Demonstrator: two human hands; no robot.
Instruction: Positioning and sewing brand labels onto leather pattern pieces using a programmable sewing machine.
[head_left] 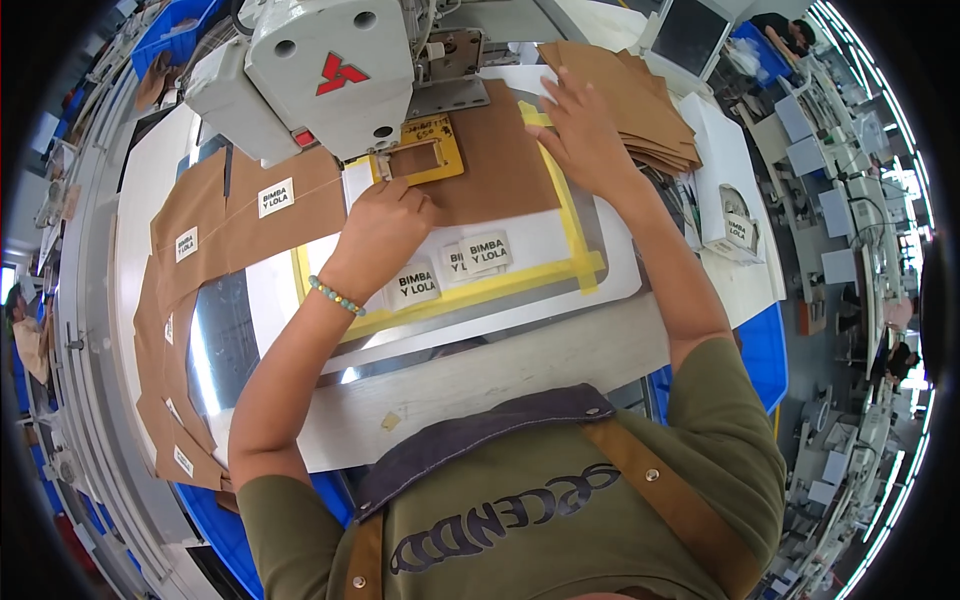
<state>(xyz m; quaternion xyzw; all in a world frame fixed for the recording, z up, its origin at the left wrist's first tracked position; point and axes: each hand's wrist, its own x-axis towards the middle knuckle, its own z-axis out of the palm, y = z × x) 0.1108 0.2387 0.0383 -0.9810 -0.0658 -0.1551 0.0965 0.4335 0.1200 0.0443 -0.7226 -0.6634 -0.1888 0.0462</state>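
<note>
My left hand (388, 222), its wrist in a beaded bracelet, reaches to the lower left of a yellow template frame (452, 152). Its fingers are bunched together, and whatever they pinch is hidden. The frame has a rectangular opening and lies under the sewing machine's head, on a brown sheet (505, 165). My right hand (583, 135) is open with its fingers spread, beside the sheet's right edge and the yellow tape (560, 165). Below the sheet, several small white labels (418, 284) with dark print lie on the white work plate (530, 232).
The white sewing machine head (325, 75) stands over the far side. A stack of brown sheets (630, 105) lies at the far right, near a white box (725, 190). Brown pieces bearing labels (240, 215) trail off the table's left side. Blue bins (765, 355) sit below.
</note>
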